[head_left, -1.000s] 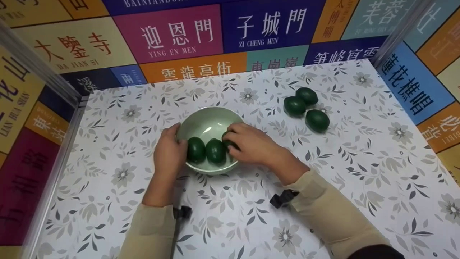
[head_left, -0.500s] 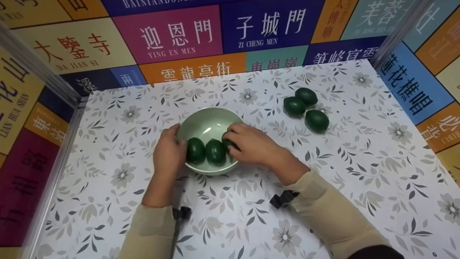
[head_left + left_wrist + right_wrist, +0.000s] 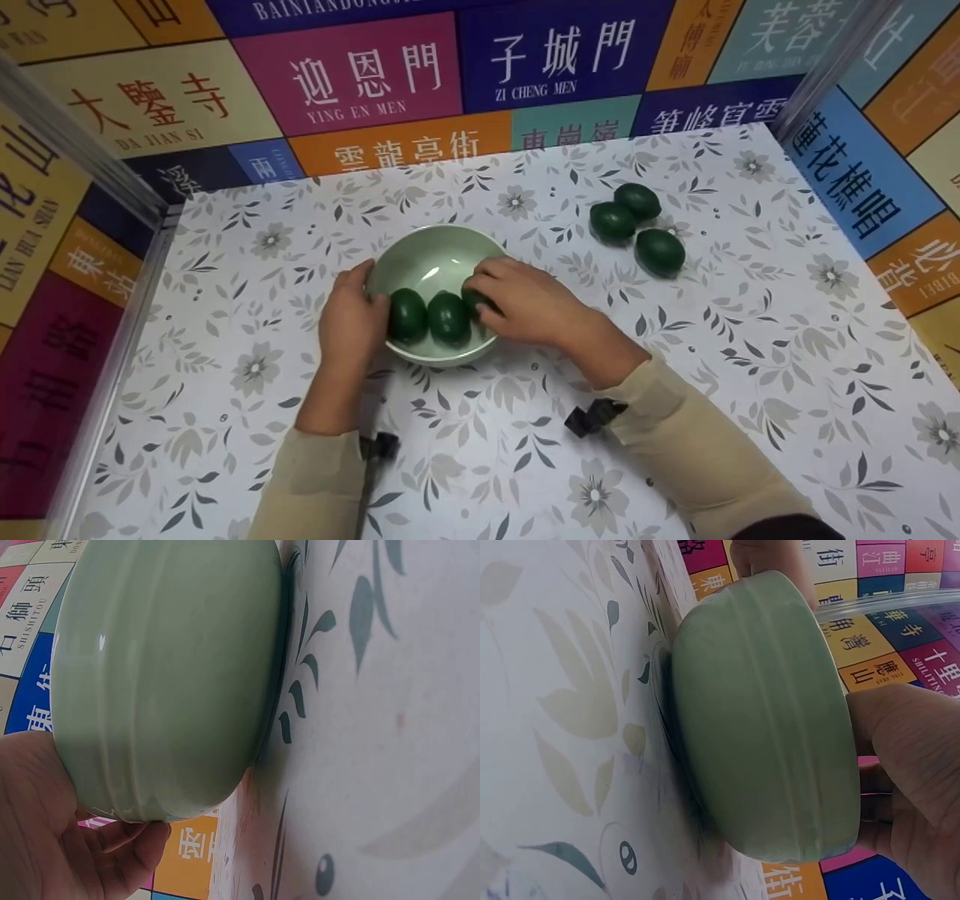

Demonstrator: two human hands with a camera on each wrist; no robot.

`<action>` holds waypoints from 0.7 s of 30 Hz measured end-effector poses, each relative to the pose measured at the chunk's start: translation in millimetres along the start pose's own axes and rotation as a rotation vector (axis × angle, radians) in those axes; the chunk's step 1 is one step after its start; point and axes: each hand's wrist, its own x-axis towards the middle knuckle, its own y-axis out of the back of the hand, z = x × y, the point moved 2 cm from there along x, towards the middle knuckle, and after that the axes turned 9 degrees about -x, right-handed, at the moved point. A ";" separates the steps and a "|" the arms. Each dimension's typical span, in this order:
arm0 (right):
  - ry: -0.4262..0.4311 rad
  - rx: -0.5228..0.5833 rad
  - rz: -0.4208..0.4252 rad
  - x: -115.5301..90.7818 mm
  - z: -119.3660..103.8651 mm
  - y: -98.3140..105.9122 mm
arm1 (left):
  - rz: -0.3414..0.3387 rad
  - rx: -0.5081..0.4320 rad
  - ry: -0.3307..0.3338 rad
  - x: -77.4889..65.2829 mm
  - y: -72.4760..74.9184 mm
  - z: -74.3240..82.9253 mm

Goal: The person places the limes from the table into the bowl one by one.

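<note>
A light green bowl (image 3: 435, 251) stands on the table with two dark green limes, a left one (image 3: 407, 316) and a middle one (image 3: 450, 319), lying side by side in its near half. My left hand (image 3: 351, 315) grips the bowl's left rim, thumb on the inner side by the left lime, fingers along the outside. At the right rim, my right hand (image 3: 529, 301) holds a third lime (image 3: 477, 298) low inside the bowl, mostly covered by the fingers. Both wrist views show the bowl's outer wall (image 3: 172, 682); the limes are hidden there.
Three more dark green limes (image 3: 660, 253) lie grouped at the back right of the table. The table (image 3: 300, 465) has a white floral cover. Panels with coloured lettering (image 3: 360, 71) rise behind it and at both sides.
</note>
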 end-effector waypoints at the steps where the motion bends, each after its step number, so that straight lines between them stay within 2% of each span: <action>1: 0.000 0.001 0.004 -0.6 -0.1 0.9 | 0.000 0.000 0.001 0.0 -0.1 0.0; 16: 0.041 -0.010 0.118 -12.0 -3.7 17.0 | -0.011 0.003 0.006 0.4 -0.4 -0.4; 21: 0.017 -0.032 0.124 -16.7 -2.4 22.6 | -0.016 0.015 0.006 -0.1 -0.4 0.8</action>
